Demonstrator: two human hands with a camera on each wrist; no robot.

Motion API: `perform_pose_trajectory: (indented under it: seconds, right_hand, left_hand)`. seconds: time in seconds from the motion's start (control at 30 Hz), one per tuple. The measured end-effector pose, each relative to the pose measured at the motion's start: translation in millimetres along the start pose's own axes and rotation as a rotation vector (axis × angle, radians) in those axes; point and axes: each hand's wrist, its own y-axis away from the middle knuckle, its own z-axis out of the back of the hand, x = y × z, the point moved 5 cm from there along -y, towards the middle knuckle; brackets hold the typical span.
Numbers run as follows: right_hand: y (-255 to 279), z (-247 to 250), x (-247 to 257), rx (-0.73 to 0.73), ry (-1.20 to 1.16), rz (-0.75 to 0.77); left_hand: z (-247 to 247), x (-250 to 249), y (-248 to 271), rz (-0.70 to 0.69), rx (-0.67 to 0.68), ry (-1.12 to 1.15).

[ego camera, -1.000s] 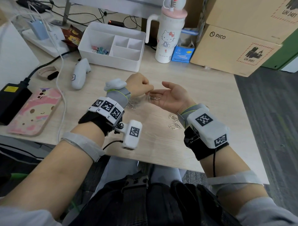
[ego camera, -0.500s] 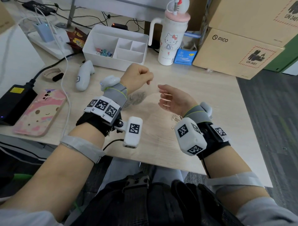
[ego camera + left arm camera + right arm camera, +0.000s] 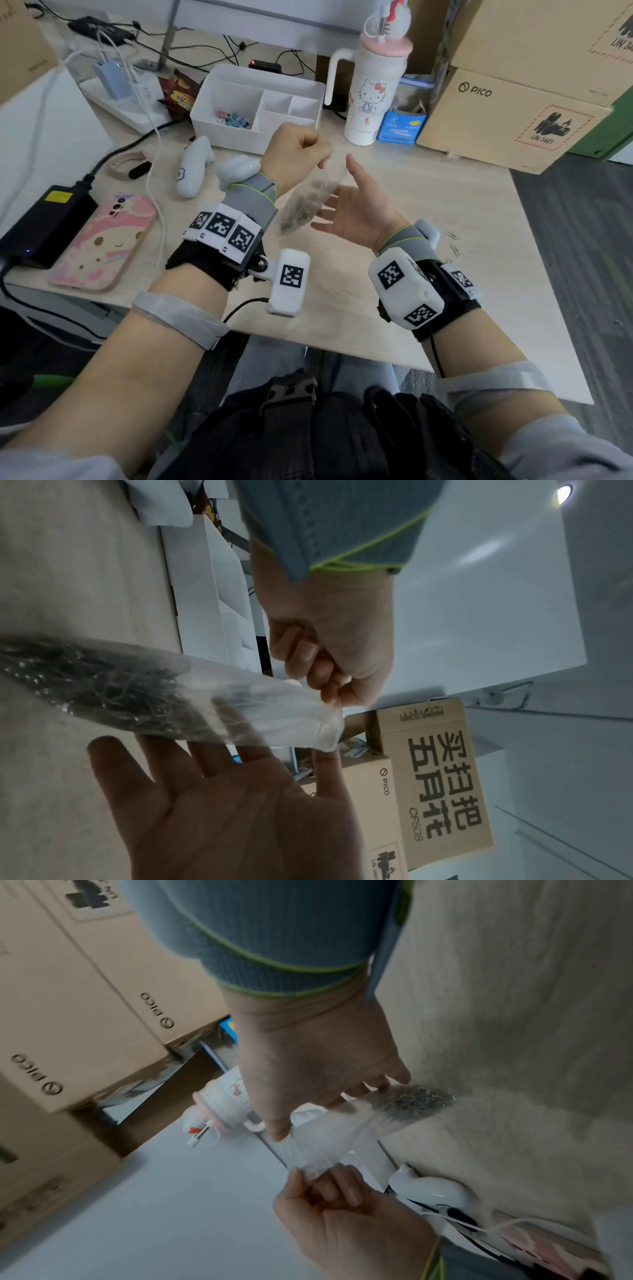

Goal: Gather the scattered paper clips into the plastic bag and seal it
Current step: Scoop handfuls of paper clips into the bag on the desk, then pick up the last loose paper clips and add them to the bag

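My left hand [image 3: 305, 150] is raised over the desk and pinches the top edge of a clear plastic bag [image 3: 308, 198]. The bag hangs tilted, with a dark clump of paper clips [image 3: 103, 685] in its lower end. My right hand [image 3: 352, 202] is open with its palm toward the bag and its straight fingers [image 3: 346, 1093] against the bag's side. In the left wrist view the left hand [image 3: 329, 669] holds the bag [image 3: 222, 710] near its mouth, above the spread right hand [image 3: 222, 804]. Two loose paper clips [image 3: 452, 241] lie on the desk behind my right wrist.
At the back stand a white divided organizer [image 3: 257, 102], a Hello Kitty tumbler [image 3: 370, 99], a small blue box [image 3: 400, 126] and cardboard boxes [image 3: 507, 120]. On the left lie a white controller [image 3: 193, 168], a pink phone [image 3: 102, 243], a black adapter [image 3: 44, 222] and cables.
My left hand has lifted the bag off the desk, so it now hangs. My right hand, palm up at the bag's mouth a second ago, has turned and come against the bag's side.
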Motion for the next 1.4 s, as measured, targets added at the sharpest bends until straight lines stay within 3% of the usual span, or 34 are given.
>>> perform_pose_trajectory:
  seconds: [0.3,0.47,0.6,0.7,0.8,0.87,0.97,1.07,1.17,1.27,1.4]
  right_hand:
    - [26.2,52.5,-4.3,-0.109,-0.076,0.074]
    - [60.5,109.9,-1.2,-0.431,-0.005,0.168]
    - [86.9,145.1,4.2,-0.674,0.246,0.285]
    - [103.5,174.2,10.4,-0.919,0.456,0.379]
    - [109.2,188.1,9.8,-1.022,0.613,0.358]
    - [107.9,190.7,4.1,-1.003,0.728,0.281]
    - [105.2,184.6,-7.7,-0.871,0.908,0.235]
    - [109.7,177.8,-18.7,-0.774,1.031,0.230]
    - [114.6,171.5,-27.6,-0.683,1.069,0.264]
    - [122.6,164.0,-36.5,-0.650,1.079,0.312]
    - [135.9,157.0,-40.9,-0.658,0.959,0.384]
  left_hand:
    - [-60.8,-1.6,5.8,0.042,0.211,-0.242]
    - [-98.3,7.6,7.1,0.078,0.313,-0.451]
    - [-112.6,7.7,8.6,0.106,0.292,-0.552]
    - [-129.5,-3.1,13.3,0.052,0.240,-0.540]
    - [-151.5,-9.7,24.9,-0.008,0.323,-0.377]
    - [-169.3,-6.2,34.3,0.010,0.448,-0.334]
    - [-196.9,7.0,50.8,0.088,0.637,-0.524]
    - [-205.9,28.6,58.6,0.205,0.689,-0.730]
    - [-203.6,43.5,65.4,0.286,0.659,-0.798]
    - [-211.8,42.2,73.7,0.248,0.677,-0.772]
    - [-215.4,25.7,79.8,0.169,0.745,-0.564]
